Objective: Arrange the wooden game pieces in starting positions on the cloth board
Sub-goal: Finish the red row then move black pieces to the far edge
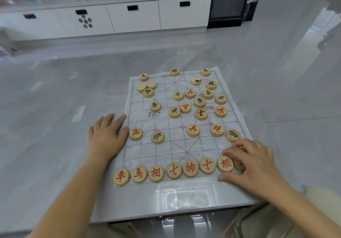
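A white cloth board (pixel 147 119) with a printed grid lies on a grey floor. Several round wooden pieces with red characters form a row (pixel 173 170) along its near edge. More red and green pieces are scattered over the middle and far half (pixel 200 113). My right hand (pixel 254 162) curls its fingers round a partly hidden piece (pixel 239 164) at the right end of the near row, beside a red piece (pixel 225 163). My left hand (pixel 106 136) lies flat on the floor, fingers straight, touching the board's left edge next to a red piece (pixel 136 133).
A clear plastic box lid (pixel 182 197) sits under the board's near edge. A low white cabinet (pixel 132 16) with drawers and cluttered top runs along the back. A dark appliance (pixel 230 3) stands at the back right. My knees fill the bottom edge.
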The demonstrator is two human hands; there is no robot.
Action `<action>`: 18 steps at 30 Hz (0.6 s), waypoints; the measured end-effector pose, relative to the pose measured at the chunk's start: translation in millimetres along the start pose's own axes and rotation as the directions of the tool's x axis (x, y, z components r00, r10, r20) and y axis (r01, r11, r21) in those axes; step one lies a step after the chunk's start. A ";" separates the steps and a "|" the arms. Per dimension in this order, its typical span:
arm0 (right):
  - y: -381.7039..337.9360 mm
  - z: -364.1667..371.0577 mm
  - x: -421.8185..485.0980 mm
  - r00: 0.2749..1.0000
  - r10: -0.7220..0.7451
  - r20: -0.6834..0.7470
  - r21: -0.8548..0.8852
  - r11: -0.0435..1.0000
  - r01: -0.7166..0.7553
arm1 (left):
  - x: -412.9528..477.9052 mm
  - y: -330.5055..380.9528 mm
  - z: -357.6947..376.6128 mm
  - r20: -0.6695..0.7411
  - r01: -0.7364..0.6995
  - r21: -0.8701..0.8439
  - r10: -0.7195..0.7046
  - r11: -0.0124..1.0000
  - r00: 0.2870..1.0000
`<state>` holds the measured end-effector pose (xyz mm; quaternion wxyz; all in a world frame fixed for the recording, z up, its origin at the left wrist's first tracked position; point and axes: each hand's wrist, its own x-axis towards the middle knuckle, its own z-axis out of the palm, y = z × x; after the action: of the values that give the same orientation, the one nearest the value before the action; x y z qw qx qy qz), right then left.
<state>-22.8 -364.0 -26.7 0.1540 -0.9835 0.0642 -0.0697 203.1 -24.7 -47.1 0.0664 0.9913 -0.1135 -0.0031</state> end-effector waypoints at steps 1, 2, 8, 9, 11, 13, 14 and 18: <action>-0.9 -2.4 2.0 1.000 0.021 0.006 0.011 1.000 -0.021 | -0.4 0.4 -0.7 0.003 0.000 -0.005 0.000 1.000 1.000; -2.4 -5.2 4.5 0.999 0.041 0.006 0.027 0.999 -0.041 | -0.8 0.9 -1.0 0.009 0.001 -0.009 -0.001 1.000 1.000; -21.2 -11.9 32.1 0.998 0.024 -0.059 0.059 0.998 -0.020 | -5.0 2.4 -4.2 -0.050 -0.025 -0.164 0.017 0.986 0.999; -25.0 -12.9 37.9 0.998 0.013 -0.061 0.061 0.998 -0.009 | -5.8 1.6 -6.7 -0.065 -0.019 -0.249 0.003 0.968 0.998; -32.5 -16.2 50.1 0.998 -0.007 -0.067 0.076 0.997 0.012 | -5.1 0.6 -13.0 -0.075 0.010 -0.386 -0.043 0.922 0.996; -40.2 -19.3 63.3 0.997 -0.039 -0.070 0.079 0.996 0.044 | -0.5 2.2 -17.7 -0.101 0.014 -0.348 -0.052 0.938 0.993; -43.8 -20.4 70.1 0.996 -0.056 -0.069 0.069 0.996 0.061 | 3.6 4.5 -19.5 -0.135 -0.010 -0.288 -0.030 0.957 0.990; -50.0 -20.3 94.5 0.993 -0.104 -0.063 0.023 0.994 0.106 | 24.1 12.7 -18.7 -0.077 -0.153 -0.117 0.145 0.981 0.986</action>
<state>72.0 -336.6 19.1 0.1611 -0.9808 0.0162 -0.1087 224.1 -39.9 -26.7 0.1310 0.9736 -0.1848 0.0290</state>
